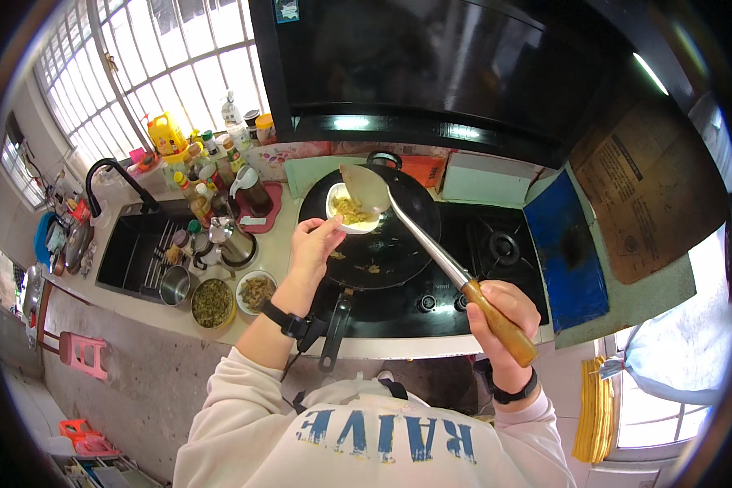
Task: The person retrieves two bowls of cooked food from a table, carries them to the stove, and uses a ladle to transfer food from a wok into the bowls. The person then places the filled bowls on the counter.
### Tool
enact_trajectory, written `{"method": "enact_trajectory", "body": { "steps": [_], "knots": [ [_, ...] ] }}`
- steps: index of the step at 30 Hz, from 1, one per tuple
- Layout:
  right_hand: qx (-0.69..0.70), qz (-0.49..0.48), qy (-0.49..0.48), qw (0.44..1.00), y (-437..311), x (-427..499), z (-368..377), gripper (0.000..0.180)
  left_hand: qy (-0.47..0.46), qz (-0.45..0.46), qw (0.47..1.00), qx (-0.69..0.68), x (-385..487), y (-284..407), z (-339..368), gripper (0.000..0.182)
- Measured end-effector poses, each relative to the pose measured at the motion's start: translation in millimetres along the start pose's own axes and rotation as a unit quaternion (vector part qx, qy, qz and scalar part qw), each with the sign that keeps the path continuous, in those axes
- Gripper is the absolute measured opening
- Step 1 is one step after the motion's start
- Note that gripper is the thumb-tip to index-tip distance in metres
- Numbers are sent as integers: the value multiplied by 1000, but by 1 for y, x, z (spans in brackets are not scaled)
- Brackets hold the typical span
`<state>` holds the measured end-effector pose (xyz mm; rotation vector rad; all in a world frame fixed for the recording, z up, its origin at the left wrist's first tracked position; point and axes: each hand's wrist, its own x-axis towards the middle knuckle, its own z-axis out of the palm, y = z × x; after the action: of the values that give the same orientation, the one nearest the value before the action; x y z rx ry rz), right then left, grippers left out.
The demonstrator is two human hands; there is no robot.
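My left hand (pixel 315 242) grips the rim of a small white bowl (pixel 358 228), tilted over a black wok. Yellowish-green chopped food (pixel 348 208) lies in the bowl. My right hand (pixel 505 314) is closed round the wooden handle of a metal wok spatula (pixel 430 244). The spatula's broad blade is at the bowl's right side and covers part of it. Beneath both, the black wok (pixel 396 259) sits on the left part of a black gas hob, with a few bits of food on its dark surface. Its long handle points towards me.
Left of the hob stand a white bowl of food (pixel 257 311), a bowl of chopped greens (pixel 212 303), a steel pot (pixel 177 285) and a steel kettle (pixel 234 239). Behind them are sauce bottles (pixel 200 204) and a black sink (pixel 128 256). A black range hood (pixel 415 73) overhangs the wok.
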<state>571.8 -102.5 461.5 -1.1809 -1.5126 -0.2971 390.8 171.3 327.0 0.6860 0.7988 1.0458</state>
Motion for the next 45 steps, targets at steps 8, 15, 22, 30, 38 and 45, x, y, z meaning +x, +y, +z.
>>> {"method": "enact_trajectory", "body": {
  "steps": [8, 15, 22, 30, 38, 45],
  "knots": [
    [26, 65, 52, 996, 11, -25, 28, 27, 24, 50, 998, -24, -13, -13, 16, 45],
    [201, 236, 89, 946, 18, -22, 8, 25, -17, 31, 999, -35, -4, 3, -1, 46],
    [64, 89, 36, 993, 14, -9, 13, 24, -25, 35, 999, -14, -11, -3, 1, 43],
    [220, 233, 97, 942, 35, -36, 2, 22, -72, 8, 997, -22, 1, 13, -19, 32],
    [254, 215, 197, 922, 24, -47, 13, 21, -77, -25, 995, -55, 2, 21, -29, 38],
    [322, 278, 215, 879, 26, -49, 28, 21, -91, -35, 991, -87, -1, 17, -18, 37]
  ]
}}
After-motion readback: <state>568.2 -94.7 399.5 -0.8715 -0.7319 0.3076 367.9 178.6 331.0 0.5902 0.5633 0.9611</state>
